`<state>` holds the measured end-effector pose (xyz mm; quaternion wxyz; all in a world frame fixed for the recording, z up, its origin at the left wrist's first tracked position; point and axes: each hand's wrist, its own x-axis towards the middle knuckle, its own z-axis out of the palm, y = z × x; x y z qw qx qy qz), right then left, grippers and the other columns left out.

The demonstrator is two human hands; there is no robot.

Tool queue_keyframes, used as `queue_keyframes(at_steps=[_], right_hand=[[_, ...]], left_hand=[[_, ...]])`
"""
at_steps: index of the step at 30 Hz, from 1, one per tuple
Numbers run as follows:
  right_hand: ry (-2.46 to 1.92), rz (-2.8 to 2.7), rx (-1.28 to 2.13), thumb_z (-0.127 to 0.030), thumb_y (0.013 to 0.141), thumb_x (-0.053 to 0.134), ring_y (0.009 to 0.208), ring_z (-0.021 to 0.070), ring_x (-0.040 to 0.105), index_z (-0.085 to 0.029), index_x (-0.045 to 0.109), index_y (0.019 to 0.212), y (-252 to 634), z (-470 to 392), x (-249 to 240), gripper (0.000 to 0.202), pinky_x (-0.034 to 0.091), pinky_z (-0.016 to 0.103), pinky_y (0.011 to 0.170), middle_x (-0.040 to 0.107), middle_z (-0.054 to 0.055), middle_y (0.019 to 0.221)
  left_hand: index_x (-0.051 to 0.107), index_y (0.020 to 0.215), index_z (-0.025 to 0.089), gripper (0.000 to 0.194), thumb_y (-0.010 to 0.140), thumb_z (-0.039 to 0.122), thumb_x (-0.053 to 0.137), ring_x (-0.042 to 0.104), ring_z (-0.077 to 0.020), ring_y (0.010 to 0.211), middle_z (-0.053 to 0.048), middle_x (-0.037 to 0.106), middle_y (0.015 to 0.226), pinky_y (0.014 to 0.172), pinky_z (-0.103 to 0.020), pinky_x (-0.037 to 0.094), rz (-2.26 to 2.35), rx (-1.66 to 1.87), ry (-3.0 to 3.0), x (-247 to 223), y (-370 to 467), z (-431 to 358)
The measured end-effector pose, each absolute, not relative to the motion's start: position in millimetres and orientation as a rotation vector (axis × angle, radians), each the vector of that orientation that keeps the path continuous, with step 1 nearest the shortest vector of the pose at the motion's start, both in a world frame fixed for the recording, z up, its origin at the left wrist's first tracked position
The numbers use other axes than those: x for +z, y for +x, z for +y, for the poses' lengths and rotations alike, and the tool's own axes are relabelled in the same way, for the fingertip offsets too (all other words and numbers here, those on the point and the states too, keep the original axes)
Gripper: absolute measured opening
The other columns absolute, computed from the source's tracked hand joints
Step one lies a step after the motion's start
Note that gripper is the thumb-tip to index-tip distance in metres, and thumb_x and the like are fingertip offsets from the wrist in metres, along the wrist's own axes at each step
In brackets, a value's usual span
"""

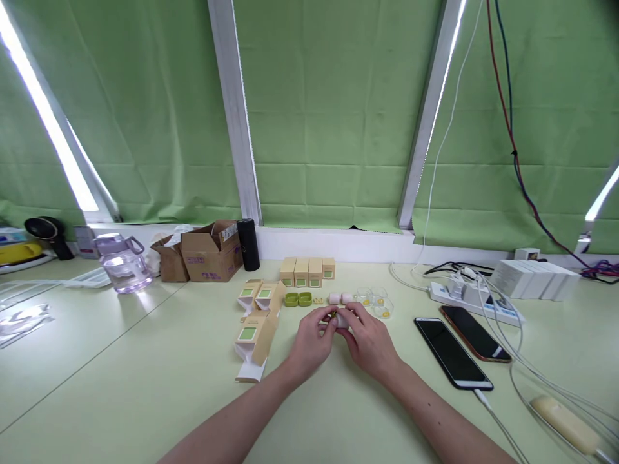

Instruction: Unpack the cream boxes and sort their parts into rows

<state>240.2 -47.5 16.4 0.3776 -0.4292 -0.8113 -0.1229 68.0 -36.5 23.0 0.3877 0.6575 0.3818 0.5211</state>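
Observation:
Above the table my two hands meet in front of me. My right hand (370, 341) is closed around a small white cylinder (342, 320). Fingertips of my left hand (312, 339) pinch a tiny dark green piece against the cylinder's left end; its exact kind is too small to tell. Just beyond the hands stand two pale pink-white cylinders (334, 298). Left of these lie small yellow pieces (318, 301) and two open green square containers (291, 299). Several clear plastic cups (382, 308) with yellow bits inside sit by my right hand.
Open small cartons (256, 335) lie to the left, and several closed ones (302, 272) stand behind. Farther left are a cardboard box (210, 254), a black cylinder (248, 245) and a water bottle (123, 263). Phones (453, 351), cables and a power strip (476, 303) occupy the right.

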Motion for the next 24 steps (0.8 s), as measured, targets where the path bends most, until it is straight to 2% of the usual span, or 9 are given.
queue_keyframes(at_steps=[6, 15, 24], right_hand=[[-1.093, -2.077, -0.279, -0.023, 0.104, 0.046, 0.088, 0.0244, 0.071, -0.021, 0.055, 0.132, 239.3, -47.2, 14.8, 0.030, 0.059, 0.036, 0.065, 0.062, 0.014, 0.121], [-1.069, -2.100, -0.159, -0.020, 0.099, 0.051, 0.100, 0.0263, 0.070, -0.021, 0.050, 0.136, 242.1, -46.6, 13.0, 0.037, 0.063, 0.040, 0.080, 0.059, 0.015, 0.125], [-1.067, -2.098, -0.196, -0.017, 0.100, 0.046, 0.094, 0.0252, 0.070, -0.022, 0.050, 0.130, 239.4, -47.4, 15.5, 0.032, 0.061, 0.038, 0.071, 0.061, 0.014, 0.120]], left_hand=[[0.074, 0.117, 0.022, 0.027, 0.093, 0.031, 0.065, 0.071, -0.0254, 0.104, -0.012, 0.073, 0.120, 0.088, -0.037, 0.061, 1.008, 1.339, 1.765, 18.9, 65.6, -34.2], [0.070, 0.119, 0.020, 0.027, 0.097, 0.026, 0.055, 0.071, -0.0231, 0.104, -0.012, 0.073, 0.120, 0.088, -0.037, 0.062, 1.038, 1.295, 1.951, 20.2, 65.6, -34.9], [0.070, 0.115, 0.021, 0.030, 0.091, 0.016, 0.054, 0.071, -0.0215, 0.098, -0.008, 0.075, 0.112, 0.086, -0.035, 0.058, 1.119, 1.294, 2.067, 25.3, 66.1, -37.4]])
